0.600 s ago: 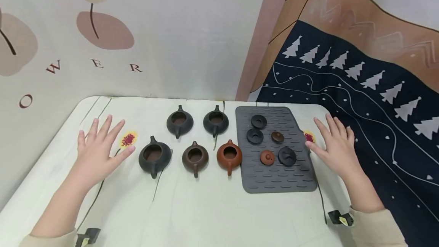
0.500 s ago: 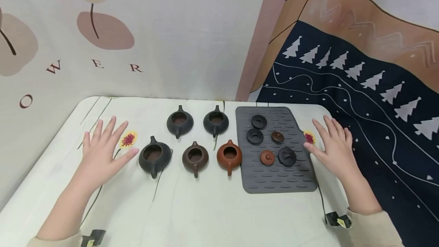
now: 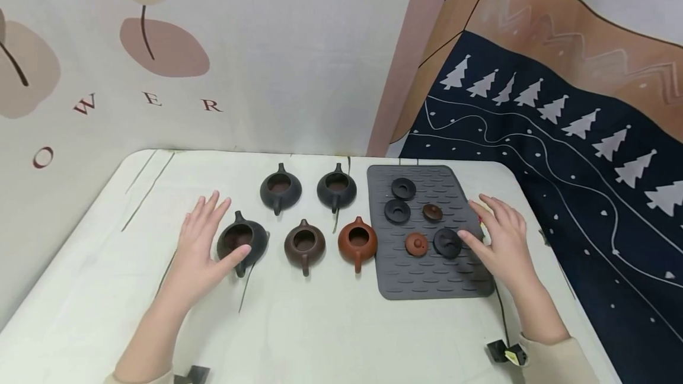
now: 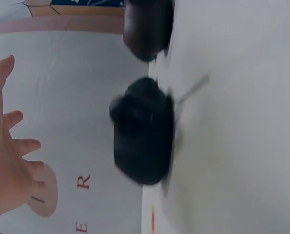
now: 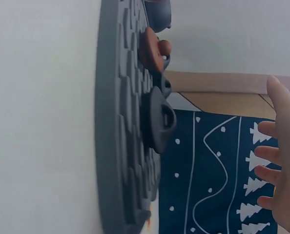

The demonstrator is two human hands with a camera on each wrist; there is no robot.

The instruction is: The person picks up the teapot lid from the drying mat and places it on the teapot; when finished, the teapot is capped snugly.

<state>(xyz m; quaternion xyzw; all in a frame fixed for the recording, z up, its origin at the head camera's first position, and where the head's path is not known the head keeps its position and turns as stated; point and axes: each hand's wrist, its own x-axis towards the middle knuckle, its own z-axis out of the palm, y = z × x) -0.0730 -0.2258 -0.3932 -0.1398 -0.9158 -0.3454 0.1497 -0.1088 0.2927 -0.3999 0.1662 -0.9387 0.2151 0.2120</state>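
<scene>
Head view: both hands empty, fingers spread loosely. Left hand (image 3: 200,256) hovers by the front-left dark teapot (image 3: 258,242), lidless on the counter (image 3: 320,325); left wrist view shows them apart. Right hand (image 3: 504,248) hangs just beside the black lid (image 3: 447,243), which lies on the grey mat (image 3: 427,283), not touching it. Judgement: that lid seems best pinched by its raised loop and lifted straight up, so the orange lid (image 3: 416,244) isn't nudged. Left fingers would best brace the pot's body, clear of spout and mouth.

Head view above teapots (image 3: 305,253), wrist views low
</scene>
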